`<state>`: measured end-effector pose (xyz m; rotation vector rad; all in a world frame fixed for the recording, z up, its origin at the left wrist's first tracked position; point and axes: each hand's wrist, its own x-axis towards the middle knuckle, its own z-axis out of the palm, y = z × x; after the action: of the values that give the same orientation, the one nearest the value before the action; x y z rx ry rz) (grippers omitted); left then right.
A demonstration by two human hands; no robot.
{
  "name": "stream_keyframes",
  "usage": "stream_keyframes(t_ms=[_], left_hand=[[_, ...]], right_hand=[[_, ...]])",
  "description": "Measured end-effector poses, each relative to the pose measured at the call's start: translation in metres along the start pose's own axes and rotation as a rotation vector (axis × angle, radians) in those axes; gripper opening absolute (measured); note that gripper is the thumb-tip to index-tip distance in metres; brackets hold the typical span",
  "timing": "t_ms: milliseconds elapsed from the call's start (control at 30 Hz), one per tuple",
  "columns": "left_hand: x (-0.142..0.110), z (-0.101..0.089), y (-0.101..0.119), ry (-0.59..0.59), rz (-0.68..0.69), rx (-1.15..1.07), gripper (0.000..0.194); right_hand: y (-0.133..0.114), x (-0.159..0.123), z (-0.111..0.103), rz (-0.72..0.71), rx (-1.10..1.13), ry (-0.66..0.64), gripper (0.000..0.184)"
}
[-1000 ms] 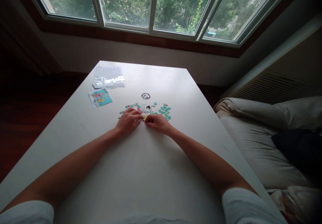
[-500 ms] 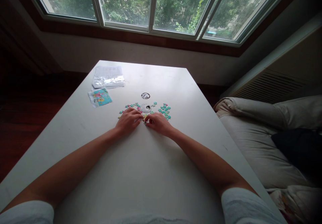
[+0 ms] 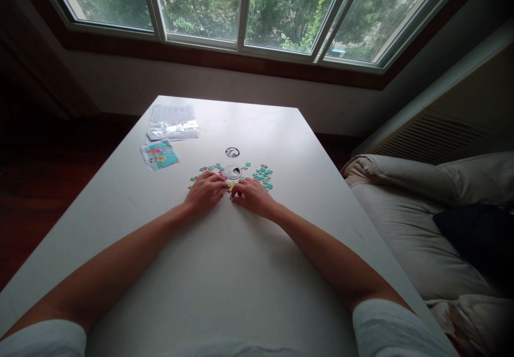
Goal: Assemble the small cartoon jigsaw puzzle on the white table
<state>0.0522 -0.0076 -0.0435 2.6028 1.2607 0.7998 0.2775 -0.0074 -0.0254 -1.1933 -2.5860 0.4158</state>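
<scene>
Over a small cluster of yellowish jigsaw puzzle pieces (image 3: 232, 185), my left hand (image 3: 205, 191) and my right hand (image 3: 254, 194) face each other with curled fingers. Both hands are closed at the fingertips on puzzle pieces; exactly which ones is partly hidden. Loose teal puzzle pieces (image 3: 263, 175) lie just beyond my right hand, and a scatter of green and pink pieces (image 3: 206, 169) is spread behind my left hand. Directly ahead of the fingertips rests a round, clear-and-silver disc (image 3: 229, 172). A second oval-looking disc (image 3: 232, 152) lies farther back.
A colourful picture sheet (image 3: 159, 154) and a clear plastic bag with paper (image 3: 173, 122) lie at the back left of the white table (image 3: 225, 282). To the right stands a light sofa (image 3: 393, 223) with a dark item on it. A window (image 3: 201, 4) is ahead.
My right fingers have shifted very slightly, showing a little more of the yellowish pieces. My left hand and the other things stay put.
</scene>
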Motion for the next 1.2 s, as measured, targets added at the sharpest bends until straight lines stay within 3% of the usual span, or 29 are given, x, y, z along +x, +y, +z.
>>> stream_keyframes(t_ms=[467, 833, 1067, 1200], left_hand=[[0.001, 0.000, 0.002, 0.005, -0.001, -0.001, 0.026], [0.000, 0.000, 0.001, -0.003, -0.002, 0.002, 0.026], [0.000, 0.000, 0.000, -0.006, 0.006, -0.002, 0.024], [0.000, 0.001, -0.001, -0.007, 0.015, -0.013, 0.024]], right_hand=[[-0.001, -0.001, 0.000, -0.054, -0.198, 0.047, 0.012], [0.007, 0.000, -0.004, -0.049, -0.138, 0.124, 0.021], [0.008, 0.000, 0.000, -0.105, -0.096, 0.052, 0.021], [0.016, 0.002, 0.005, -0.102, -0.067, 0.151, 0.022]])
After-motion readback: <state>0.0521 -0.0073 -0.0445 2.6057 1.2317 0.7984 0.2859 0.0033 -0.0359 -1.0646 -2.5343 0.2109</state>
